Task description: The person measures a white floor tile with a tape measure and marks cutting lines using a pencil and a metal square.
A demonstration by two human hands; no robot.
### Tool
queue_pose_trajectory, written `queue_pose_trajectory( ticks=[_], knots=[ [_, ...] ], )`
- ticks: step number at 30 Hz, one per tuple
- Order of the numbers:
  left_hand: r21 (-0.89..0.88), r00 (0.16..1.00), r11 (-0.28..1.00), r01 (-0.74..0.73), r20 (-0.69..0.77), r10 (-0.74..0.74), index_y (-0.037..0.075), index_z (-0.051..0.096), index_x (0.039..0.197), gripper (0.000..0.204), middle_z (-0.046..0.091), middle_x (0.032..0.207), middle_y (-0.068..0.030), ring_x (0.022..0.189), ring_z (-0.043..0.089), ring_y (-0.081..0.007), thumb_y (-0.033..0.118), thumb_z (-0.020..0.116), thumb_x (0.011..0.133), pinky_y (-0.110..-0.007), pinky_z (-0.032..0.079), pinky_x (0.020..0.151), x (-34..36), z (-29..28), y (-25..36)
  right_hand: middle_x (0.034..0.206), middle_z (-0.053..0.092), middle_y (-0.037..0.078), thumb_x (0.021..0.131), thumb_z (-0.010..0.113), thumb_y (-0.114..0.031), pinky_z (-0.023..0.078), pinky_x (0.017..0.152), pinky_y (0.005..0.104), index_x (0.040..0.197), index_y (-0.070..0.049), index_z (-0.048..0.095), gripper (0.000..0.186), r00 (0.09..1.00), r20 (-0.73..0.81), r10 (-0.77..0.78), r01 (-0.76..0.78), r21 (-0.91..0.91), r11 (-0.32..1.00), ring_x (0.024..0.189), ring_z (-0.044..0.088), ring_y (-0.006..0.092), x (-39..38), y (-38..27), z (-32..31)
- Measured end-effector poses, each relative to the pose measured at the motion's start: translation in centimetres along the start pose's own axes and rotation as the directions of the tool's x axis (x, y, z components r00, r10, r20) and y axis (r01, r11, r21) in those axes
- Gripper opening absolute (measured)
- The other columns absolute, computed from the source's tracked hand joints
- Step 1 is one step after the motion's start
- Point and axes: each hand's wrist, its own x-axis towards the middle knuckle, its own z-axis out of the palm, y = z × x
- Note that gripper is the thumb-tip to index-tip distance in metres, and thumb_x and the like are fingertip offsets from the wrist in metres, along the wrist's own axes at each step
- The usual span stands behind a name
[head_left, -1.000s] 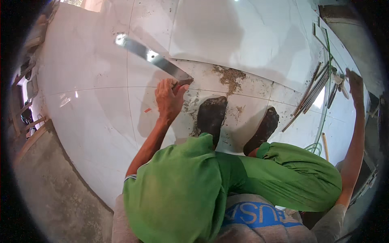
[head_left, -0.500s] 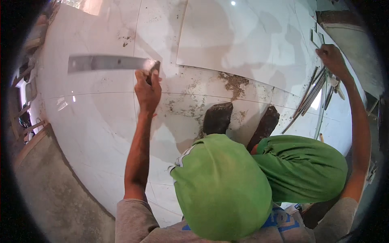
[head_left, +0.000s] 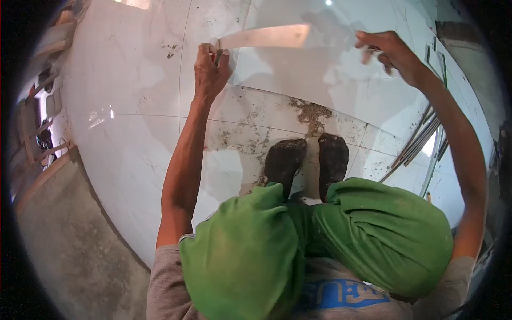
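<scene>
A flat, square-ended metal strip (head_left: 272, 36) with a dark end piece is in my left hand (head_left: 212, 72), above the white tiles. My fingers and thumb close on its dark end, and the strip points right with some motion blur. At the upper right my right hand (head_left: 392, 53) hangs apart from the strip, past its free end. Its fingers are smeared by movement, so whether anything is in them does not show. Below both hands lies a large white tile (head_left: 320, 72), its near edge skewed to the floor joints.
Crumbs of grey mortar (head_left: 309, 114) dirty the floor before my dark-covered feet (head_left: 333, 160). Several thin rods (head_left: 418, 141) lie on the right, with green-edged narrow strips (head_left: 434, 160) beside them. A rough concrete surface (head_left: 74, 213) borders the tiles at the lower left.
My left hand has moved up and slightly right, and the metal strip has swung from pointing left to pointing right. My right hand has left the narrow strips and come inward.
</scene>
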Motion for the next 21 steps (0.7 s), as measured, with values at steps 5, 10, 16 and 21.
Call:
queue_pose_trajectory(
  ticks=[5,10,16,21],
  knots=[
    [0.241,0.994,0.964,-0.110,0.005,0.112,0.001,0.055,0.103,0.033,0.063,0.084,-0.0122,0.077,0.064,-0.0233,0.027,0.074,0.101,-0.041,0.055,0.072,0.9,2.5,0.6,0.128,0.068,0.018,0.105,0.062,-0.052,0.057,0.070,0.0296,0.147,-0.015,0.067,0.056,0.923,0.057,-0.381,0.309,0.483,0.819,0.105,0.070,0.0181,8.8,2.6,4.8],
    [0.280,0.989,0.949,-0.146,0.061,0.135,0.004,0.052,0.094,0.040,0.055,0.086,-0.0088,0.075,0.054,-0.0216,0.033,0.079,0.097,-0.040,0.053,0.072,0.9,1.7,0.3,0.108,0.077,0.014,0.092,0.081,-0.022,0.063,0.084,0.0366,0.136,-0.005,0.073,0.048,0.967,0.137,-0.216,0.198,0.133,0.971,0.097,0.074,0.0226,10.8,-0.1,8.3],
    [0.197,0.987,0.980,0.008,0.154,-0.039,0.002,0.059,0.113,0.045,0.064,0.099,-0.0094,0.090,0.062,-0.0187,0.038,0.080,0.098,-0.035,0.056,0.080,1.2,1.1,0.4,0.091,0.077,0.017,0.086,0.084,-0.031,0.060,0.079,0.0439,0.123,0.001,0.075,0.049,0.915,-0.006,-0.402,0.395,-0.179,0.901,0.079,0.073,0.0283,10.1,1.9,10.8],
    [0.176,0.978,0.984,0.028,0.197,-0.063,0.002,0.059,0.127,0.046,0.071,0.110,-0.0122,0.093,0.068,-0.0211,0.035,0.076,0.102,-0.036,0.058,0.084,1.3,0.4,0.1,0.089,0.073,0.019,0.086,0.081,-0.024,0.059,0.077,0.0492,0.124,-0.002,0.074,0.045,0.888,-0.055,-0.457,0.419,-0.313,0.852,0.078,0.072,0.0367,10.0,2.8,11.3]
  ],
)
